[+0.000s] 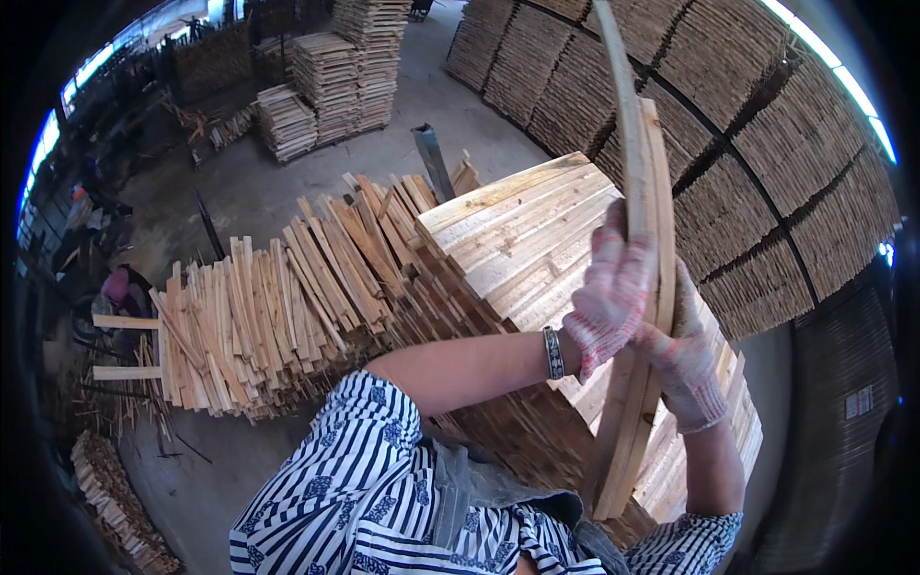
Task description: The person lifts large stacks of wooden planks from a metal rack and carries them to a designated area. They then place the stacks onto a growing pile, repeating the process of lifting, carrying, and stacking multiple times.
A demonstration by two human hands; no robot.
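Observation:
Two long, narrow wooden strips (661, 211) lie face to face, slanting across the right side of the view over a stack of boards (537, 230). My left hand (610, 292), in a white and red knit glove, is closed on them from the left. Slightly lower, my right hand (688, 369), gloved the same way, grips them from the right side. Its fingers are partly hidden behind the wood. One strip reaches up past the top of the view. The lower ends come close to my apron.
Left of the stack lies a long row of loose wooden strips (249, 326), with two sticking out at its far left. Tall board piles (355, 77) stand on the concrete floor behind. Bundled lumber (767, 125) rises at the right. A dark metal post (433, 161) stands beside the stack.

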